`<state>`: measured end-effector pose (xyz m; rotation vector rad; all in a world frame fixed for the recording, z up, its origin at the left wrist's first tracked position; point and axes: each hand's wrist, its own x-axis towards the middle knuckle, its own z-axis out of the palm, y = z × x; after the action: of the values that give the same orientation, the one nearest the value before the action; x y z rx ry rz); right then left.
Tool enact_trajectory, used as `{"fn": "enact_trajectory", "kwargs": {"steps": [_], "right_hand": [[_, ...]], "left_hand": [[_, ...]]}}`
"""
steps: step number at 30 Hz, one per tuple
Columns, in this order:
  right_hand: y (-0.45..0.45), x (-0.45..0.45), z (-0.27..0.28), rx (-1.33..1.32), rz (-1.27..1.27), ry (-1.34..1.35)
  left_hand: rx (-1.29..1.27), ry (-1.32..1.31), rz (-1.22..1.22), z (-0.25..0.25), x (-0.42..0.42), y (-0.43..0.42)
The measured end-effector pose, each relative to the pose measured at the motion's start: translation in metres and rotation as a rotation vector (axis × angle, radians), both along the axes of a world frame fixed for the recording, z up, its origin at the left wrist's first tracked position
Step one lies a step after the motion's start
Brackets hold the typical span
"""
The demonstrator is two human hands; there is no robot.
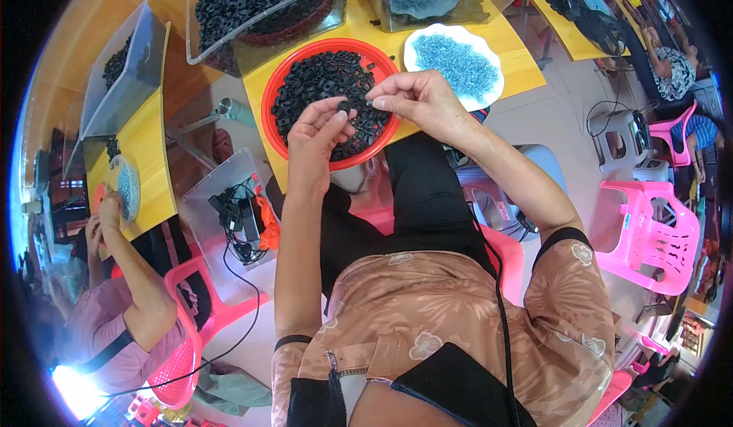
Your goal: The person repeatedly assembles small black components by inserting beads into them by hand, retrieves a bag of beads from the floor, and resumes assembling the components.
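Note:
Above the red basin on the table edge, my two hands come close together. My left hand pinches a small black piece between thumb and fingertips. Just to its right, my right hand is closed in a pinch; what sits between its fingertips is too small to make out. Many small black parts fill the basin below. At the right of the basin, a white scalloped plate holds many tiny clear bluish pieces.
Clear plastic bins of black parts stand behind the basin. A clear box with cables and an orange bag is at lower left. Another person works at the left table. Pink chairs stand right.

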<state>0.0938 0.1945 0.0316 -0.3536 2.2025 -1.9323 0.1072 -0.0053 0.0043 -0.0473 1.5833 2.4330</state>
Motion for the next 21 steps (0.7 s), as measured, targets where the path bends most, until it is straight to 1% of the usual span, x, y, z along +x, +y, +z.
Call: {"fn": "enact_trajectory", "kwargs": {"steps": [3,6,10,15,18,21], "right_hand": [[-0.005,0.004,0.008,0.138,0.013,0.063],[-0.011,0.009,0.016,0.199,0.030,0.165],[-0.018,0.012,0.019,0.157,0.041,0.193],[-0.019,0.017,0.024,0.243,0.094,0.217],[-0.018,0.018,0.014,0.065,0.158,0.050],[-0.015,0.020,-0.002,-0.032,0.263,-0.102]], "left_hand": [[-0.001,0.006,0.010,-0.001,0.011,-0.001],[0.017,0.037,0.014,-0.001,0.018,-0.001],[0.013,0.064,0.009,0.000,0.023,-0.002],[-0.057,0.054,0.014,-0.002,0.031,-0.001],[-0.071,0.045,0.013,-0.004,0.043,0.000],[-0.007,0.016,-0.092,-0.017,0.053,-0.010]]}}
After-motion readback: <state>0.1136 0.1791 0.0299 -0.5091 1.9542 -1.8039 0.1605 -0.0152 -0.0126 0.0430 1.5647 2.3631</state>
